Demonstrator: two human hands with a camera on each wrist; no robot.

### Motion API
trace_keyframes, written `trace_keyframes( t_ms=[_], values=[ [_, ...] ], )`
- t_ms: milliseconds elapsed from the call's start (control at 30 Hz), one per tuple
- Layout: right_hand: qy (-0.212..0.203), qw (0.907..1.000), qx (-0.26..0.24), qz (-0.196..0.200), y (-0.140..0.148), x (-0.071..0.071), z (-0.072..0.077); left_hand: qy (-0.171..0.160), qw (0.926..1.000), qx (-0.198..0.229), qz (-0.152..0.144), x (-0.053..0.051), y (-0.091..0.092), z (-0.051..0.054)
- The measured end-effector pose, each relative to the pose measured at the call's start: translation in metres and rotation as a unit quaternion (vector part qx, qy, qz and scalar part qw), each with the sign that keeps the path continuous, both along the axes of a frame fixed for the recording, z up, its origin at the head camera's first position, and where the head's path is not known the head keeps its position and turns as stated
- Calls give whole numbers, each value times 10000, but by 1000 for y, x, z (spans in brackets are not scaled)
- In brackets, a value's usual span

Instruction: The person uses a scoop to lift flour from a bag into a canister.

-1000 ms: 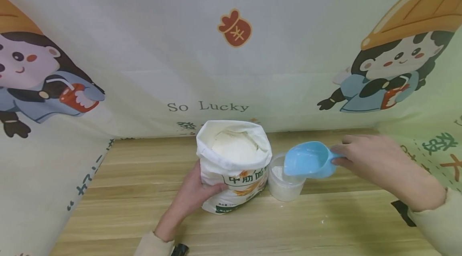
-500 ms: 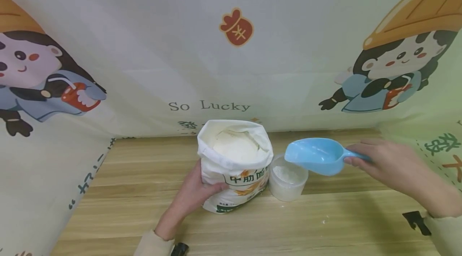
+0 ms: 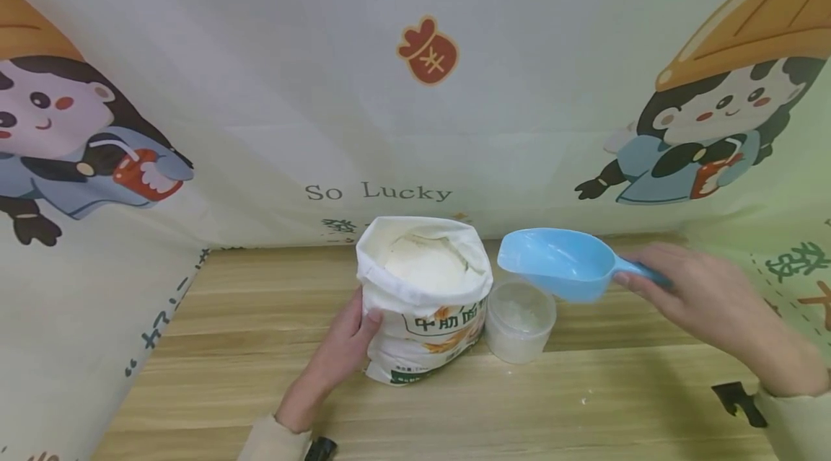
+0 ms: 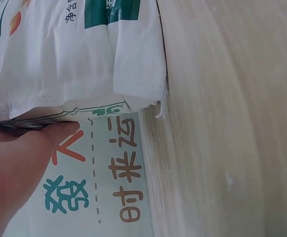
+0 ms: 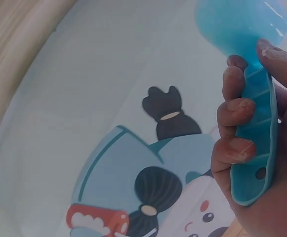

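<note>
The right hand [image 3: 697, 299] curls its fingers [image 5: 238, 112] round the blue scoop [image 3: 558, 259], up near the small tub [image 3: 519, 338]; the left hand [image 3: 340, 349] holds the white bag [image 3: 405, 338], which stands on the surface [image 3: 214, 374]

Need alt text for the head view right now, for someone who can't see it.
The right hand holds a blue scoop raised near a clear tub of white powder. The left hand touches an open white bag of powder beside the tub on a wooden table. A printed cloth hangs behind.
</note>
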State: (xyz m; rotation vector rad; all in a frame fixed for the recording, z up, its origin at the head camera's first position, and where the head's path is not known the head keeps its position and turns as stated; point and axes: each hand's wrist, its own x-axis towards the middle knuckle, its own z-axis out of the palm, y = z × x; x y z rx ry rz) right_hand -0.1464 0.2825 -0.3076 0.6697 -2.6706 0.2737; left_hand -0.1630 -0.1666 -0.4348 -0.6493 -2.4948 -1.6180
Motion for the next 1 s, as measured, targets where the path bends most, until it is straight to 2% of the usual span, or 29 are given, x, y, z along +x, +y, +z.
trace_keyframes(
  t_ms=[267, 500, 767, 900, 1000],
  values=[
    [450, 9974, -264, 505, -24, -2, 10, 38, 9999, 119, -20, 1, 1, -2],
    [593, 9963, 34, 626, -53, -8, 24, -117, 9998, 115, 97, 1, 2, -2],
    [1196, 9859, 84, 1168, -79, -20, 29, -273, 9996, 90, 61, 1, 2, 0],
    [966, 9886, 243, 1131, -88, -22, 35, -599, 9981, 88, -63, 1, 0, 4],
    [823, 9898, 412, 1087, -95, -23, 39, -719, 9973, 9, -131, 0, -4, 7]
  ],
)
